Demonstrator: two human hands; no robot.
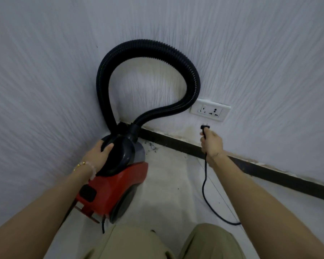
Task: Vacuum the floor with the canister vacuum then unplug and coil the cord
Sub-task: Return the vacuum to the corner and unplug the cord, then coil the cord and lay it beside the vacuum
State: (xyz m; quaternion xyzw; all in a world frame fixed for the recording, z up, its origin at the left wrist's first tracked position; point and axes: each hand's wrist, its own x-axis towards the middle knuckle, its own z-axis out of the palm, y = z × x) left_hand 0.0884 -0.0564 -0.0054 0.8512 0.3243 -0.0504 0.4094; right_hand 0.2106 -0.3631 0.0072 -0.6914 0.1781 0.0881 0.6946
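A red and black canister vacuum [118, 182] stands on the pale tiled floor [168, 187] in a corner of the room. Its black ribbed hose [150, 47] loops up against the wall and back down to the body. My left hand [99, 152] rests on the black front housing of the vacuum. My right hand [211, 143] grips the black plug [205, 128], held just below the white wall socket [210, 110] and apart from it. The black cord [206, 186] hangs from that hand and trails over the floor to the right.
White textured walls meet in the corner behind the vacuum, with a dark skirting board [251, 167] along the right wall. Dark dust and debris [151, 146] lie on the floor by the corner. My knees in khaki trousers [138, 243] fill the bottom edge.
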